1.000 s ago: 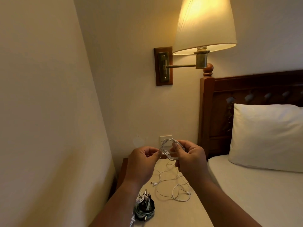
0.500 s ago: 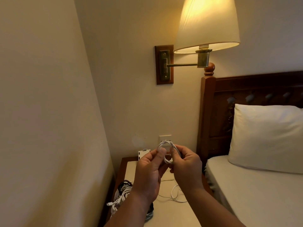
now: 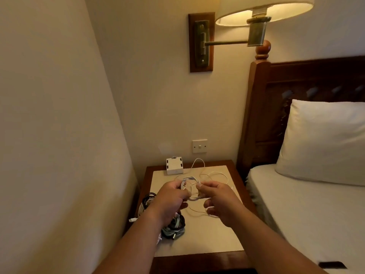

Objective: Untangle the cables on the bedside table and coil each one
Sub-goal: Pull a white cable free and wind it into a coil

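A small coil of white cable (image 3: pixel 190 187) hangs between both hands above the bedside table (image 3: pixel 209 234). My left hand (image 3: pixel 170 199) grips the coil's left side with curled fingers. My right hand (image 3: pixel 221 200) pinches its right side, and a loop of the same cable runs round its lower fingers. More loose white cable (image 3: pixel 214 176) trails over the tabletop behind the hands. A bundle of black, grey and white cables (image 3: pixel 171 227) lies at the table's left edge, partly hidden under my left forearm.
A white adapter box (image 3: pixel 174 166) stands at the table's back left, below a wall switch (image 3: pixel 199 146). The wall hems the table on the left; the bed (image 3: pixel 308 206) and dark headboard (image 3: pixel 262 107) adjoin on the right. A lit wall lamp (image 3: pixel 262 10) hangs overhead.
The view has tilted down, showing the whole tabletop. Both hands have lowered with the white coil toward the table, and my right hand has spread slightly from the left.
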